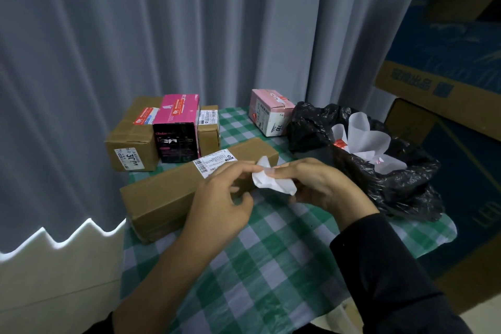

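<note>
Checkered tablecloth, left hand and right hand pinching crumpled white paper, long cardboard box behind

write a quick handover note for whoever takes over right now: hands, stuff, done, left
Left hand: pinches the white paper scrap.
Right hand: grips the same scrap from the other side, above the long brown box.
Black bag: right of the hands, white sheets already in it.
Done: some paper binned. The long brown box looks shut, shipping label on top.
Left, probably: drop the scrap into the bag, then carry on with the long brown box and the other boxes behind it.
</note>
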